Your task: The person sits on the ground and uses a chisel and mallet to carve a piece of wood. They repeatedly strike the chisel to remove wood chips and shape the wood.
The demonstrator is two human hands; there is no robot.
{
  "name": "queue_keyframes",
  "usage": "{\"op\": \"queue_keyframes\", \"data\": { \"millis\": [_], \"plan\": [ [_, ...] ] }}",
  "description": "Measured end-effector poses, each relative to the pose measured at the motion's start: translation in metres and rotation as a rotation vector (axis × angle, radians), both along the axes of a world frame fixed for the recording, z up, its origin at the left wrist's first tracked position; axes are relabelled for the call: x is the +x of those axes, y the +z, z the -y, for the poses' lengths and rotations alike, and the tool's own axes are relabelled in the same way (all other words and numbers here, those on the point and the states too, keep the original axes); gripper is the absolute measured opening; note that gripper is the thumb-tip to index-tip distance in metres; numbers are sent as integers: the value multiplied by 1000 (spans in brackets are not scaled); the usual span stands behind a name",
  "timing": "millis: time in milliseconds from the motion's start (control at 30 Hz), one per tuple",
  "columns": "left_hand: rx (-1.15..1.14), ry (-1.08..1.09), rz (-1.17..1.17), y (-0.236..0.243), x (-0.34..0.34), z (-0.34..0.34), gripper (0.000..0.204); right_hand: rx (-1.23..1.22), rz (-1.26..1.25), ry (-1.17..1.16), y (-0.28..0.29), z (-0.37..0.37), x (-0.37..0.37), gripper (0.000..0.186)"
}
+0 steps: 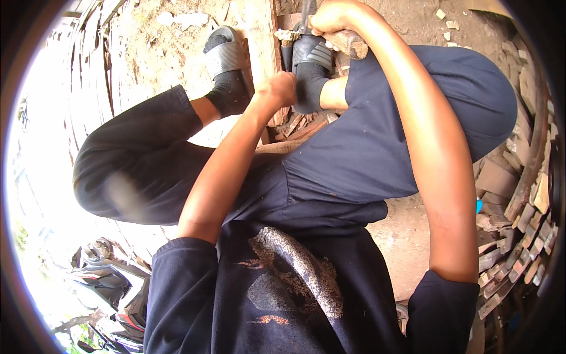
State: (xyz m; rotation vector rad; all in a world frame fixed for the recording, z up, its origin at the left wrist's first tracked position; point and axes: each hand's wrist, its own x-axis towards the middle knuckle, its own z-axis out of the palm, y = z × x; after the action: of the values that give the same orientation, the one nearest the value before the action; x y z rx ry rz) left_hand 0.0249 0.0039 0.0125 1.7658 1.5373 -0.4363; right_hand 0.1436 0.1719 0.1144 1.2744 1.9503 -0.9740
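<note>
In right hand (331, 19), one handle (355, 47).

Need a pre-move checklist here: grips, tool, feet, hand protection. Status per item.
1. Right hand closed on the wooden handle: ok.
2. Left hand gripping the dark rod with the ragged pale top: looks ok, though fingertips are hidden.
3. Dark metal part near the right hand sound: cannot tell; the picture's top edge cuts it off.
4. Right slide sandal well away from the rod: not ok; it sits close beside it.
5. Hands covered: not ok; both bare.
</note>
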Motion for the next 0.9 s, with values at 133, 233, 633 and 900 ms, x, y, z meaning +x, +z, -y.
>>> {"op": "queue_keyframes", "data": {
  "millis": [133, 233, 633, 900],
  "plan": [
    [-140, -235, -4, 57, 15, 4, 21, -131, -61, -187, -22, -10, 32, 27],
    [-411, -117, 26, 84, 8, -11, 27, 17, -118, -295, -42, -15, 63, 27],
    [360, -381, -455, 39, -25, -120, 73, 121, 168, -248, -20, 2, 80, 41],
    [143, -483, -405, 7, -18, -132, 50, -6, 232, -139, 3, 4, 72, 43]
  ]
}}
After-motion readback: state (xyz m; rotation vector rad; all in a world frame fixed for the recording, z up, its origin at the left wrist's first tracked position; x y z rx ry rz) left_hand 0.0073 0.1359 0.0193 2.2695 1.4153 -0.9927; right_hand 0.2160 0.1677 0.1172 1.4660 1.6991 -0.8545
